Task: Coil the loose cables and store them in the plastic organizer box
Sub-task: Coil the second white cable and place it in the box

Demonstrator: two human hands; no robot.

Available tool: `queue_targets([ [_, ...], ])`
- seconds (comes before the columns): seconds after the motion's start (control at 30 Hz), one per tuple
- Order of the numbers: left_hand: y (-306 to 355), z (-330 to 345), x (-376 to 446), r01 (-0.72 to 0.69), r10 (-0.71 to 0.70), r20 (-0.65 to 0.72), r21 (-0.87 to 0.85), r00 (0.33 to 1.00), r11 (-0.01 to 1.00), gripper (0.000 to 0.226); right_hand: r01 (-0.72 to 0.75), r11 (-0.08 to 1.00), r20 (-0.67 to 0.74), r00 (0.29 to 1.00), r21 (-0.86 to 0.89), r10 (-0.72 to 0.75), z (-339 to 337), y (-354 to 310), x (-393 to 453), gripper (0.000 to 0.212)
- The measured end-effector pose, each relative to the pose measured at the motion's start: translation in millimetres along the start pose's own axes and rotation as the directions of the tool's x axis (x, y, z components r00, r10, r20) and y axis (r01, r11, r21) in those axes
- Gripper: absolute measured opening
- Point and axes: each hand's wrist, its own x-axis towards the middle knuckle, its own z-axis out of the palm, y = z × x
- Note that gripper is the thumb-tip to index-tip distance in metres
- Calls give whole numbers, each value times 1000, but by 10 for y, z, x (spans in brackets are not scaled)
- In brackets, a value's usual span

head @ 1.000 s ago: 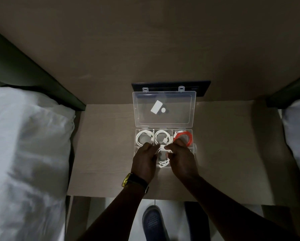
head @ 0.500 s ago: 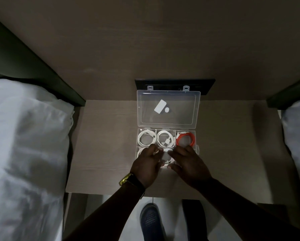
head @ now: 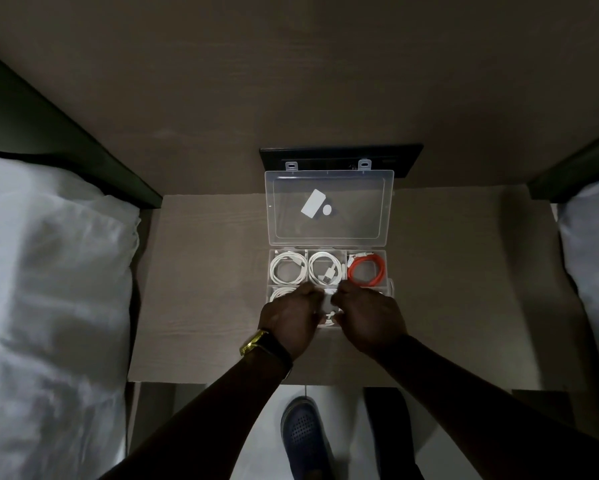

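Both hands, left (head: 291, 318) and right (head: 367, 320), pinch one white cable (head: 328, 303) over the front middle compartment of the clear organizer box (head: 329, 216), at 12 o'clock on the bench (head: 204, 271).

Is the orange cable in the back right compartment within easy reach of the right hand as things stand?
Probably yes. The orange cable lies coiled in an uncovered compartment, the lid is swung back, and nothing sits between it and the right hand just in front. That hand is busy on a white cable, though.
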Motion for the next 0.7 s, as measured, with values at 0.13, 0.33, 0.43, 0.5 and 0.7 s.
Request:
queue_targets([
  [0.13,25,0,31,14,-14,5,6,1000,1000,30,61,998,-3,998,-30,-61,-18,-36,68,10],
  [0.33,-28,12,-14,-40,40,-14,27,999,999,38,29,1000,-22,999,-2,-29,-35,6,19,13],
  [0.43,-73,6,-58,-74,73,-60,-16,996,997,41,6,996,-78,997,86,0,-42,36,-47,17],
  [0.5,-100,-3,-92,-101,95,-84,-79,992,992,40,9,992,-109,994,126,4,-60,49,-94,18],
  [0.7,-156,-76,-137,-186,123,-260,-235,958,954,26,-57,965,-223,968,255,116,-274,145,15,10],
])
